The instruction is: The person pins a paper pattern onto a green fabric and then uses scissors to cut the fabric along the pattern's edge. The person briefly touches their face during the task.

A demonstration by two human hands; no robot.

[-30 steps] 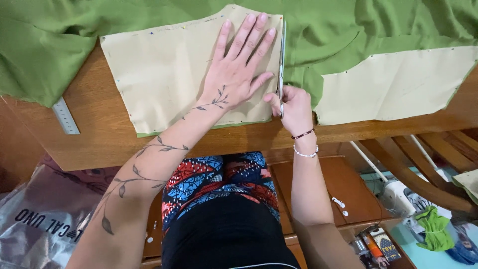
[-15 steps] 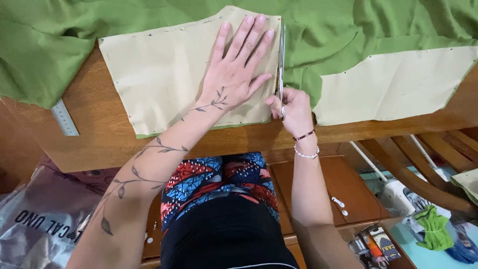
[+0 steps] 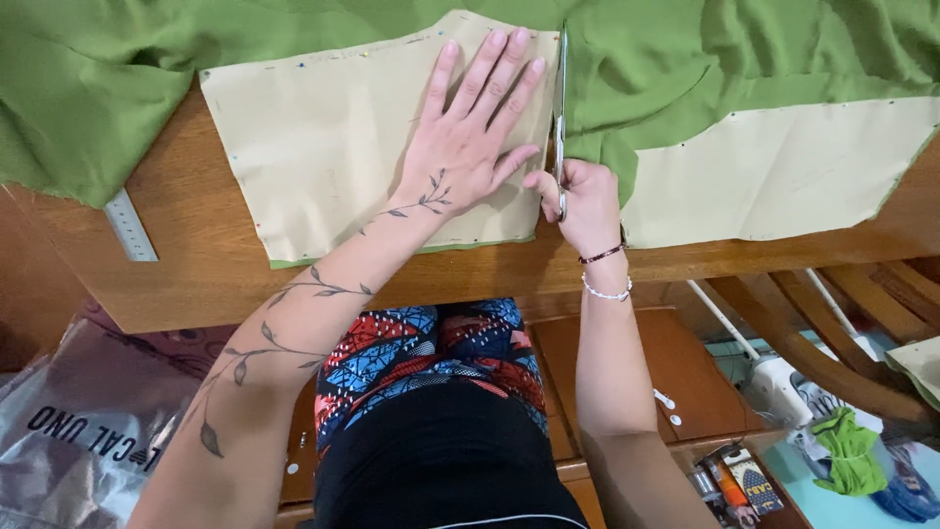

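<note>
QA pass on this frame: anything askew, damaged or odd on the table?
Nothing stands out. The left hand presses the tan pattern piece flat on the green fabric; the right hand runs scissors along its edge. The fabric is just loosely bunched.

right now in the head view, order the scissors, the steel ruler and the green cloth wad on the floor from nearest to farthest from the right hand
From the right hand:
1. Scissors, gripped in that hand, blades pointing away along the paper pattern's right edge.
2. Green cloth wad, down on the floor at lower right.
3. Steel ruler, on the table's far left edge, beyond the left hand.
</note>
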